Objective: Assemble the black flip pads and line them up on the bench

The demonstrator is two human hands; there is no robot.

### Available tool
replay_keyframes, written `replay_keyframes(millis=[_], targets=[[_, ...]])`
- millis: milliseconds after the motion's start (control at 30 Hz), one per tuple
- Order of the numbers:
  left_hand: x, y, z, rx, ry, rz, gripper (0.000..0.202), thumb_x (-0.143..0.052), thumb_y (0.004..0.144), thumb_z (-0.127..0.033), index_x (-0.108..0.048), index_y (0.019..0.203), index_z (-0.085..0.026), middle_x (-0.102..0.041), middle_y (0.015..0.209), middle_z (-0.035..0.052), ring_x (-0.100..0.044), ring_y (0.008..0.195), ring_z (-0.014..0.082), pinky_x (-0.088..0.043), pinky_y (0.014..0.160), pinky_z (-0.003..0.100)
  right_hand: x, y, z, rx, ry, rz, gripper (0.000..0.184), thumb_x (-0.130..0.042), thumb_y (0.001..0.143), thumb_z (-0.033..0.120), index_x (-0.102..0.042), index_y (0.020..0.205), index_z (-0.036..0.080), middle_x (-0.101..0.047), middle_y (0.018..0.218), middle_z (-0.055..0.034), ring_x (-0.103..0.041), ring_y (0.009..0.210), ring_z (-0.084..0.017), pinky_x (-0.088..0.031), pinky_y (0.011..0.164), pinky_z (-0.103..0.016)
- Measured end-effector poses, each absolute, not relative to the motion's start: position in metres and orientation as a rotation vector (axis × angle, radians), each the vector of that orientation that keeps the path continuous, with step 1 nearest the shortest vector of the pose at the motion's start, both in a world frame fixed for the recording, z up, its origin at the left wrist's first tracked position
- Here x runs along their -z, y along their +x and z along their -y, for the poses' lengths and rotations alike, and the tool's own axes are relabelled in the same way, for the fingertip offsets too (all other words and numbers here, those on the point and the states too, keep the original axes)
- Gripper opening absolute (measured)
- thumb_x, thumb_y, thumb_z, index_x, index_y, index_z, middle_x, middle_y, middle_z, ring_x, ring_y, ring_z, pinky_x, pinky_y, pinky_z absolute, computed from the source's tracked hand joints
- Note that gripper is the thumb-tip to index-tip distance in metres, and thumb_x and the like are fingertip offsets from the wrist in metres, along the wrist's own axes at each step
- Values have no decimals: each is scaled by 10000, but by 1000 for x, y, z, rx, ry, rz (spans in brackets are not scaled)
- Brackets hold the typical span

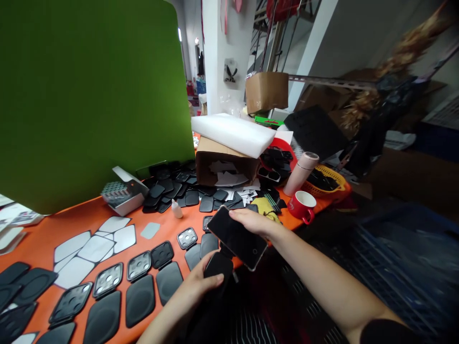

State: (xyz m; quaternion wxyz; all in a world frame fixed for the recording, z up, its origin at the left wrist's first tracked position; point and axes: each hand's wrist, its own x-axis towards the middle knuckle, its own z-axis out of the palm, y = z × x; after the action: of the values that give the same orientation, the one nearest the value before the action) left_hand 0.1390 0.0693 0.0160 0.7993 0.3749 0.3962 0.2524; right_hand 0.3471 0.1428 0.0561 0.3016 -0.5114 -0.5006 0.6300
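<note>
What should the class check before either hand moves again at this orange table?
1. Right hand grip on the black phone: ok.
2. Left hand grip on the black pad: ok.
3. Phone fully above the orange table: not ok, it overhangs the near edge.
4. Red mug apart from both hands: ok.
5. Small white bottle capped: cannot tell.

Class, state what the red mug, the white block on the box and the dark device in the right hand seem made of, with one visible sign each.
Red mug: probably glazed ceramic, glossy with a thick rim. White block: likely foam, matt, soft-edged slab. Dark device in the right hand: seemingly glass-fronted, smooth and sheeny.
</note>
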Motion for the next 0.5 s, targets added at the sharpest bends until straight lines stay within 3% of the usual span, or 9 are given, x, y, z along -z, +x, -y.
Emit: replay_keyframes(millis=[233,367,500], targets=[[-29,124,-52,-591,714,-824,686,-744,503,-319,-499,1133,-198,-652,907,76,-608,816,242,-456,741,335,-51,326,-147,-1947,-1301,1360,390,-518,765,509,-643,934,180,-671,877,-51,-608,731,-189,-462,726,-357],[-37,114,-43,-593,728,-821,679,-740,520,-345,-504,1139,-197,-650,923,86,-614,793,249,-464,713,340,-52,331,-141,-2303,-1017,1102,557,-332,819,595,-608,989,142,-661,894,-71,-614,787,-184,-440,771,-335],[-37,107,-39,-621,721,-807,656,-736,550,-328,-494,1142,-184,-650,936,94,-612,821,259,-458,731,349,-39,328,-132,-2413,-745,837,714,-170,829,633,-561,1057,81,-631,988,-130,-601,894,-208,-394,847,-338]])
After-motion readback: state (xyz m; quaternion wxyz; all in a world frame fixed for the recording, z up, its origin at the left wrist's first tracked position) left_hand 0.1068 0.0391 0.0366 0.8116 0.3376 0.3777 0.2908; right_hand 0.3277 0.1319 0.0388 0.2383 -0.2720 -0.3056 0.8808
